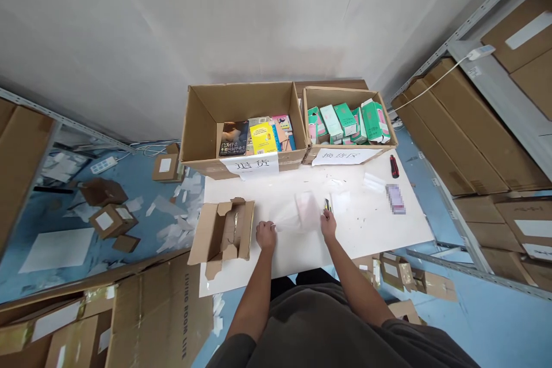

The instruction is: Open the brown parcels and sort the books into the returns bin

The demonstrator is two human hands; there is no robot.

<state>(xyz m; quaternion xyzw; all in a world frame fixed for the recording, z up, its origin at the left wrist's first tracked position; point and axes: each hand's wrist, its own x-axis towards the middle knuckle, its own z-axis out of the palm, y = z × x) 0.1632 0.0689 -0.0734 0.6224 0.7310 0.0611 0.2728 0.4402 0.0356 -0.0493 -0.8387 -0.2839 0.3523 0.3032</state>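
Observation:
On the white table (284, 261), a translucent plastic wrap (285, 216) lies between my two hands. Inside or under its right part shows a pale pinkish item (307, 210), blurred, so its kind is unclear. My left hand (266, 234) is closed at the wrap's left end, with the fingers pinching its edge. In my right hand (328, 225), just right of the pinkish item, is a small yellow and black utility knife (328, 205), pointing away from me. An opened small cardboard box (235, 227) stands left of my left hand.
At the back stand a carton of books (202, 168) and a carton of green boxes (307, 155), each with a paper label. A red and black tool (394, 167) and a pixelated purple item (395, 199) lie at right. Cartons on shelves (457, 126) flank the table; scraps litter the floor.

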